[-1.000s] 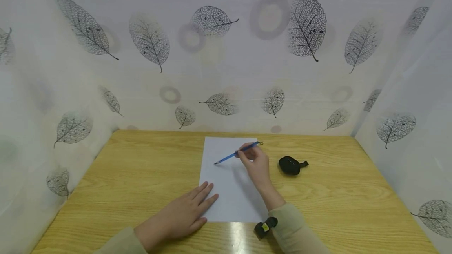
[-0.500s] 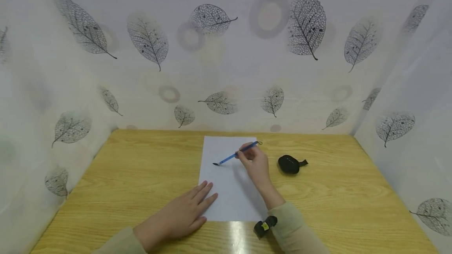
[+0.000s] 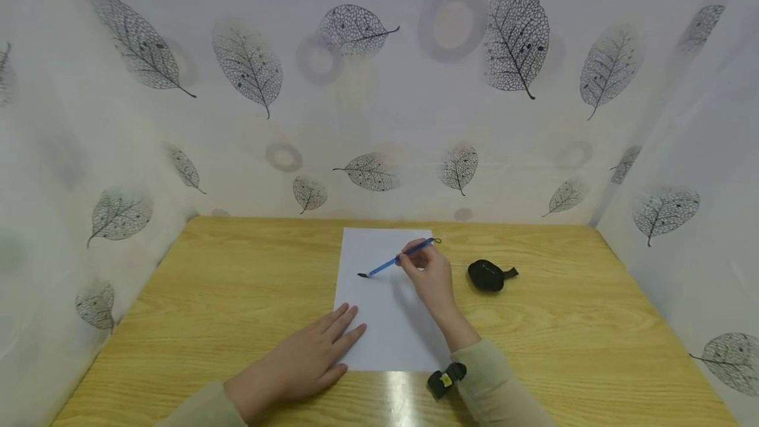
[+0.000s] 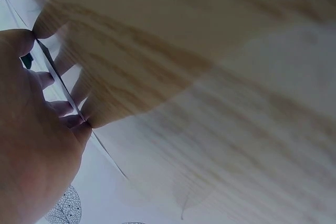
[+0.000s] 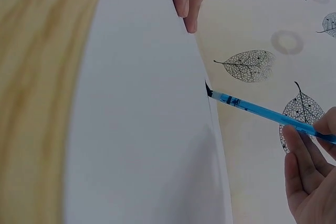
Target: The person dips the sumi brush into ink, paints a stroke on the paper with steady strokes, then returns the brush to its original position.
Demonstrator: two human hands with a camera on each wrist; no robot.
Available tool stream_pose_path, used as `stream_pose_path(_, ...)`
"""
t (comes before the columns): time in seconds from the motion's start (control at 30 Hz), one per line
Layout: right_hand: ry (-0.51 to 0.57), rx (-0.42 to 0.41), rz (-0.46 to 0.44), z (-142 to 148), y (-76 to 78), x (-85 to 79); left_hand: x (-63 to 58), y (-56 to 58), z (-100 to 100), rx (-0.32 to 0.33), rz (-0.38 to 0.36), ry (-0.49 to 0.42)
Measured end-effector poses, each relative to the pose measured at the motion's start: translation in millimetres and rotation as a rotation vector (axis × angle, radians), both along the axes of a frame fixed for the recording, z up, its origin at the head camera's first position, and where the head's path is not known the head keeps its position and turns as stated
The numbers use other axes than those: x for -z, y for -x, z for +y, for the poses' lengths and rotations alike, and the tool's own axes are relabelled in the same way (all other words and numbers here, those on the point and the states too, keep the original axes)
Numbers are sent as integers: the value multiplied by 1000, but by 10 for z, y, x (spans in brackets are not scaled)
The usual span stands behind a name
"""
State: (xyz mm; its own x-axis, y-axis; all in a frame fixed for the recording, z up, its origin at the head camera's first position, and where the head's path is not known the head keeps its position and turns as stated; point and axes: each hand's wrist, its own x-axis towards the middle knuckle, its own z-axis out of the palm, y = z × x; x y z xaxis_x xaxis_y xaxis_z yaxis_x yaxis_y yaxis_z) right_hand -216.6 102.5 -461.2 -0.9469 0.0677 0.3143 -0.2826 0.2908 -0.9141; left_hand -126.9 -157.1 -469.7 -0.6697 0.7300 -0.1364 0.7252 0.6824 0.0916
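Note:
A white sheet of paper [image 3: 379,341] lies upright on the wooden table. My right hand [image 3: 431,279] pinches a blue brush [image 3: 382,267] between thumb and fingers; a small loop sits at the brush's upper end. Its dark tip [image 5: 208,89] meets the upper left part of the sheet in the head view, bristles bent leftward. Along the sheet's lower left edge my left hand [image 3: 308,356] rests flat, fingers spread, fingertips on the paper. In the left wrist view that hand [image 4: 37,129] appears at the left, seen edge-on against the table.
Right of the paper sits a rounded black object [image 3: 486,276] with a short tab. A black strapped device [image 3: 445,381] is on the right wrist. Pale curtains [image 3: 379,97] with leaf prints stand behind and beside the table [image 3: 237,282].
The brush tip has gone from a thin point to bent, spread bristles on the paper, its handle nearly in place. Both hands have hardly moved.

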Motion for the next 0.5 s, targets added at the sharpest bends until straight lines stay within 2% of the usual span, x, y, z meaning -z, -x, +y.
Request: stream_pose_path(0.5,-18,9,22,-10,-2,5,5,6,2,-4,-12,-16)
